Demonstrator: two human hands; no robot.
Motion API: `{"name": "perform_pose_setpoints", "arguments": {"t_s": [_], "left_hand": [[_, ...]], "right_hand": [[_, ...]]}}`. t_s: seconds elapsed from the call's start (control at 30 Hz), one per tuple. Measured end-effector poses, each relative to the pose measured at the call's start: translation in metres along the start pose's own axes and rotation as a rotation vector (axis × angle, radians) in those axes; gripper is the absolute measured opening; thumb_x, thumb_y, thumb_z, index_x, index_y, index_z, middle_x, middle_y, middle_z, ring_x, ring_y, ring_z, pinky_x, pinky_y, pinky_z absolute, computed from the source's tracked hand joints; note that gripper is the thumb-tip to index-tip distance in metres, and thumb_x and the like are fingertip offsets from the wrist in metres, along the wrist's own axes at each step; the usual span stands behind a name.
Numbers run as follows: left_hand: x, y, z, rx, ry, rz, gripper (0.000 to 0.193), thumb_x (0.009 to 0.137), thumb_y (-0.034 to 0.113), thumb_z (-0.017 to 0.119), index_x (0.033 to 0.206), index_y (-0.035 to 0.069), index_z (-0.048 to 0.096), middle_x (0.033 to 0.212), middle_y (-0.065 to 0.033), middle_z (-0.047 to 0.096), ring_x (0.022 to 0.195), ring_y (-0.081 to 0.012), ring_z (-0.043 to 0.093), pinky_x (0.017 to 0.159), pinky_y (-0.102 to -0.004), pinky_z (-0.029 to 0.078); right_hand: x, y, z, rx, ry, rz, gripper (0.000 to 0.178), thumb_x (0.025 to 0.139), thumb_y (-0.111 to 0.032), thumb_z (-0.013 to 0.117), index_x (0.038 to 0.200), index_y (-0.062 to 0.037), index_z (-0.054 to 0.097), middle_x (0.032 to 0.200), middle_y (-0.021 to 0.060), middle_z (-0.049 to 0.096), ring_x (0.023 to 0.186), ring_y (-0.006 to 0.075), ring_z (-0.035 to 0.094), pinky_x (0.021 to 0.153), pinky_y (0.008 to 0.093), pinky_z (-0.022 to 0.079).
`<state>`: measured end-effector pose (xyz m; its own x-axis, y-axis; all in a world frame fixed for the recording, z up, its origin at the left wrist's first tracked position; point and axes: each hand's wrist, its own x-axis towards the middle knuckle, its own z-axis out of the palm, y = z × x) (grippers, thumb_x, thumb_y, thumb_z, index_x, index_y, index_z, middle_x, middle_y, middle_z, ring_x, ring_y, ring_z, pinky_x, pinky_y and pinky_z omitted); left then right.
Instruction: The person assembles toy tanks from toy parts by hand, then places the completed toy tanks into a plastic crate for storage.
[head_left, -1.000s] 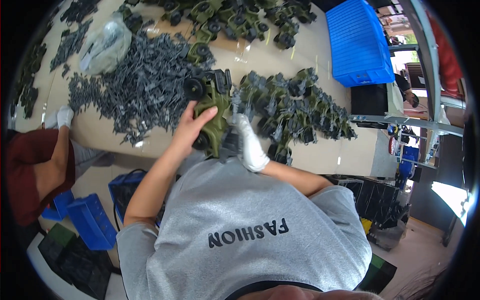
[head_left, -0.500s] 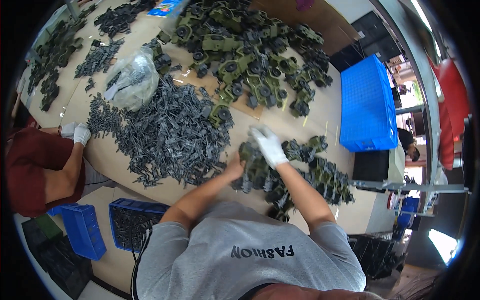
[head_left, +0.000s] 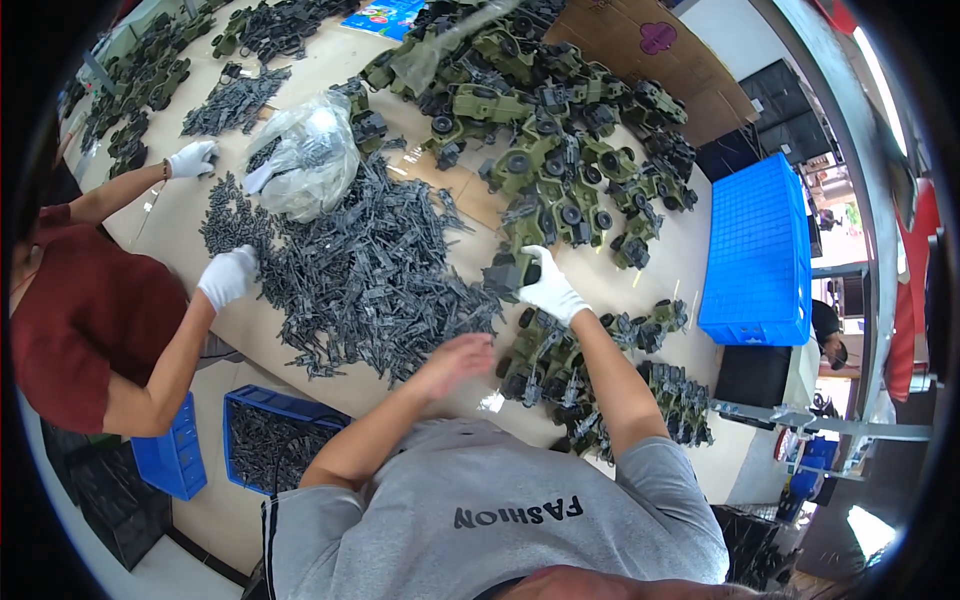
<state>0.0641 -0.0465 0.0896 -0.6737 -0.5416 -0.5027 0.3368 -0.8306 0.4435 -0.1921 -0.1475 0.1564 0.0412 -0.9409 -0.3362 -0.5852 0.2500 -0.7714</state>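
My right hand [head_left: 553,287], in a white glove, grips a dark green toy jeep [head_left: 518,262] by its right side, at the near edge of the jeep heap. My left hand [head_left: 458,366] is bare and slightly blurred, fingers stretched out with nothing visible in them. It hovers by the near right edge of a large pile of small grey plastic gun-like parts [head_left: 365,270]. Just right of it stand rows of green jeeps [head_left: 560,370] with grey parts on top. Beyond my right hand lies the big heap of green jeeps [head_left: 545,160].
A co-worker's gloved hands [head_left: 228,277] work at smaller grey parts [head_left: 235,222] on the left. A clear plastic bag [head_left: 315,170] sits behind the grey pile. At right stands a blue crate [head_left: 757,255]; a cardboard box [head_left: 650,65] is behind. A blue bin [head_left: 235,410] of dark parts sits lower left.
My right hand has moved from the rows to the heap and now holds a jeep. My left hand has come away from the rows toward the grey pile. The co-worker's hands have spread apart.
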Motion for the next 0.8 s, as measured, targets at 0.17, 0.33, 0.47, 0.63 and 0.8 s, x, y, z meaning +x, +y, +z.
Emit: {"name": "perform_pose_setpoints", "arguments": {"t_s": [0.17, 0.33, 0.47, 0.63, 0.8], "left_hand": [[0.009, 0.018, 0.005, -0.149, -0.007, 0.043, 0.05, 0.104, 0.04, 0.054, 0.137, 0.002, 0.055, 0.13, -0.0134, 0.063, 0.122, -0.0279, 0.061, 0.106, -0.041, 0.049], [0.022, 0.069, 0.037, -0.394, -0.286, -0.063, 0.079, 0.095, 0.066, 0.054, 0.141, 0.003, 0.051, 0.133, -0.0147, 0.063, 0.121, -0.0285, 0.061, 0.105, -0.044, 0.049], [0.016, 0.09, 0.0, -0.344, -0.388, -0.057, 0.056, 0.098, 0.038, 0.063, 0.138, 0.001, 0.053, 0.128, -0.0209, 0.065, 0.112, -0.0333, 0.068, 0.1, -0.0475, 0.054], [-0.057, 0.109, -0.027, -0.042, -0.286, 0.334, 0.058, 0.1, 0.038, 0.058, 0.142, 0.0, 0.047, 0.135, -0.0184, 0.059, 0.128, -0.0328, 0.056, 0.109, -0.049, 0.046], [-0.126, 0.08, -0.038, -0.381, -0.109, 0.373, 0.058, 0.103, 0.041, 0.051, 0.144, 0.001, 0.044, 0.136, -0.0174, 0.057, 0.127, -0.0346, 0.055, 0.109, -0.0541, 0.045]], "right_hand": [[-0.072, 0.004, -0.008, 0.17, 0.15, -0.241, 0.088, 0.068, -0.001, 0.078, 0.145, -0.01, 0.035, 0.13, 0.0124, 0.056, 0.117, 0.0233, 0.058, 0.1, 0.0367, 0.049], [-0.119, -0.058, 0.009, 0.495, -0.136, -0.24, 0.087, 0.072, -0.002, 0.078, 0.146, -0.0121, 0.033, 0.143, 0.0112, 0.041, 0.13, 0.0248, 0.046, 0.105, 0.038, 0.046], [-0.113, -0.065, 0.031, 0.427, -0.295, -0.275, 0.082, 0.08, -0.008, 0.076, 0.151, -0.0114, 0.036, 0.133, 0.0088, 0.055, 0.11, 0.0168, 0.061, 0.089, 0.0334, 0.053], [-0.059, -0.043, 0.034, 0.634, -0.049, 0.172, 0.045, 0.096, -0.025, 0.07, 0.136, -0.01, 0.058, 0.121, 0.0108, 0.068, 0.086, 0.0147, 0.066, 0.077, 0.0309, 0.055], [0.036, 0.044, 0.053, -0.504, 0.402, 0.008, 0.033, 0.092, -0.028, 0.067, 0.121, -0.012, 0.064, 0.114, 0.0162, 0.068, 0.099, 0.0306, 0.069, 0.085, 0.0441, 0.056]]}}
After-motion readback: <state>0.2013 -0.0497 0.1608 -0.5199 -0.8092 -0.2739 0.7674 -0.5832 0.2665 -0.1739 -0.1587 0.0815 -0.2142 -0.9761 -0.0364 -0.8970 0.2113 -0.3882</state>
